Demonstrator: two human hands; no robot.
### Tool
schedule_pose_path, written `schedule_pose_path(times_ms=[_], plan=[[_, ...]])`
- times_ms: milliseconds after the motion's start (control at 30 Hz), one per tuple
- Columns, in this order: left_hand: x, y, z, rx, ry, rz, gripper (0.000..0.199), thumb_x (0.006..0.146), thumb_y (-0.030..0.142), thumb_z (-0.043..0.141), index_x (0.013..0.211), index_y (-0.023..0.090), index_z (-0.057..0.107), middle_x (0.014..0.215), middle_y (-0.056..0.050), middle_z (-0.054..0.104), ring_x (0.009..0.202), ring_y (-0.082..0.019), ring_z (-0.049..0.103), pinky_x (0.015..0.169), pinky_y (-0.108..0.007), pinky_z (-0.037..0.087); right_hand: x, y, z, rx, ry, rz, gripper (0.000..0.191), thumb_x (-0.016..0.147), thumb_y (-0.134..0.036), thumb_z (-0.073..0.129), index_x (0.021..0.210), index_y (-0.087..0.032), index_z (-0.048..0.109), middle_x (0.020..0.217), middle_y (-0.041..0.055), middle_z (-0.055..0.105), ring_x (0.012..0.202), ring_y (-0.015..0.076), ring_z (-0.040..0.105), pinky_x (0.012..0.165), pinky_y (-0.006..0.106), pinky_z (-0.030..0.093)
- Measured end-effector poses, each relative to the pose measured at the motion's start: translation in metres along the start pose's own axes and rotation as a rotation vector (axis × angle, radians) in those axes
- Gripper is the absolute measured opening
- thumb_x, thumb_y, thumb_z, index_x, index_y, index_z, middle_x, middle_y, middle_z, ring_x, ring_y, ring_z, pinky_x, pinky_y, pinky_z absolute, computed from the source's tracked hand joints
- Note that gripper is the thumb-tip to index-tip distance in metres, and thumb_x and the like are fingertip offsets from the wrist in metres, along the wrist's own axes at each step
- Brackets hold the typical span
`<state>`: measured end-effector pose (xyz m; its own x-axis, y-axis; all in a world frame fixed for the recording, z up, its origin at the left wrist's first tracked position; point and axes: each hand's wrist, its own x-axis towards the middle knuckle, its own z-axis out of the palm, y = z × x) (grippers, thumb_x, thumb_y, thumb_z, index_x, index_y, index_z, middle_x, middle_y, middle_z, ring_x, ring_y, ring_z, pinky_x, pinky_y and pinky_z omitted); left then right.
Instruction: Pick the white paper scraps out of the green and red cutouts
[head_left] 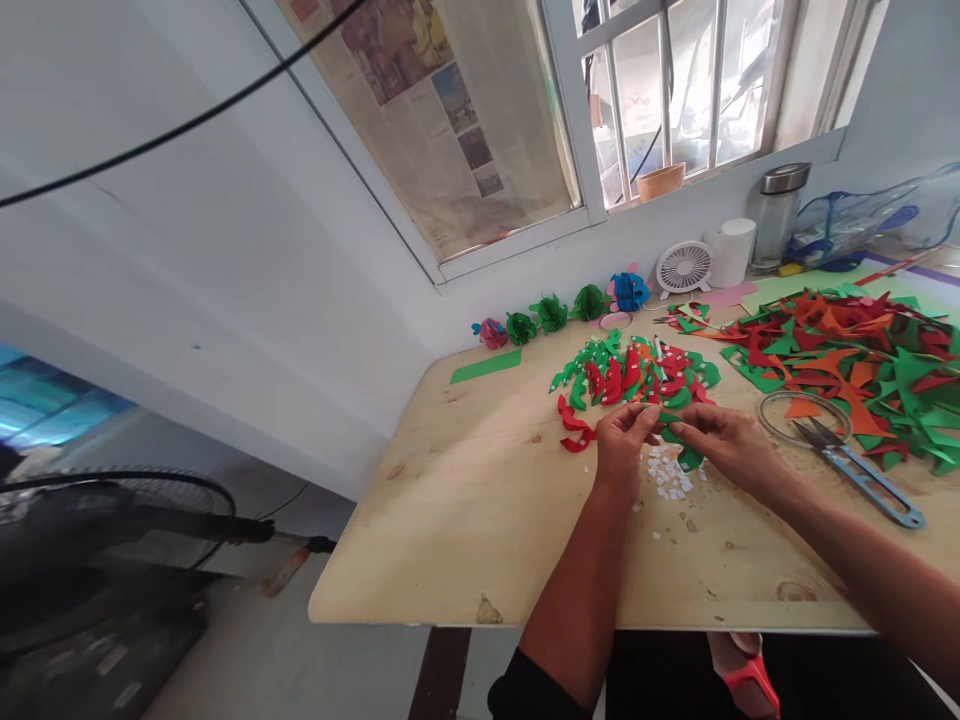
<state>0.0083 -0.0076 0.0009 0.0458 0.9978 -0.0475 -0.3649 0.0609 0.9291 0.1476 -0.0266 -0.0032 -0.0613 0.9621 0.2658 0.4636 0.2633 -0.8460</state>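
Left grip (627, 438) and right grip (726, 440) pinch a narrow green paper piece (666, 419), partly hidden, over the bench (465, 500). It bridges the two sets of fingertips, its visible length running roughly along the front edge. White squares (671, 475) lie frontward; curved red and green pieces (613, 380) lie toward the back edge.

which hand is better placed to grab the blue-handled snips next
Probably the right hand: the blue-handled snips lie off to its side, while the left hand is farther away. Both hands currently pinch a green paper piece.
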Motion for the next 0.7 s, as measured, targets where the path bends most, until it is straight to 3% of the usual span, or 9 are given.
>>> schedule_pose_path(times_ms=[467,700], plan=[[0.0048,-0.0071,-0.0065,-0.061,-0.066,0.047,0.029,0.06,0.04,0.077,0.071,0.014,0.071,0.063,0.0,0.064,0.053,-0.007,0.053,0.055,-0.022,0.042,0.0011,-0.0038,-0.0018,-0.037,-0.024,0.05,0.03,0.079,-0.043,0.053,0.068,-0.017,0.063,0.053,-0.0013,0.055,0.05,0.0122,0.05,0.048,0.024,0.037],[0.0037,-0.0023,-0.0075,-0.097,-0.128,-0.047,0.041,0.061,0.043,0.075,0.09,0.014,0.068,0.07,-0.003,0.065,0.057,-0.01,0.056,0.052,-0.022,0.042,0.0029,0.0009,0.0017,0.114,-0.001,0.102,0.036,0.076,-0.05,0.054,0.06,-0.018,0.054,0.052,-0.0031,0.044,0.047,0.0102,0.04,0.044,0.022,0.03]])
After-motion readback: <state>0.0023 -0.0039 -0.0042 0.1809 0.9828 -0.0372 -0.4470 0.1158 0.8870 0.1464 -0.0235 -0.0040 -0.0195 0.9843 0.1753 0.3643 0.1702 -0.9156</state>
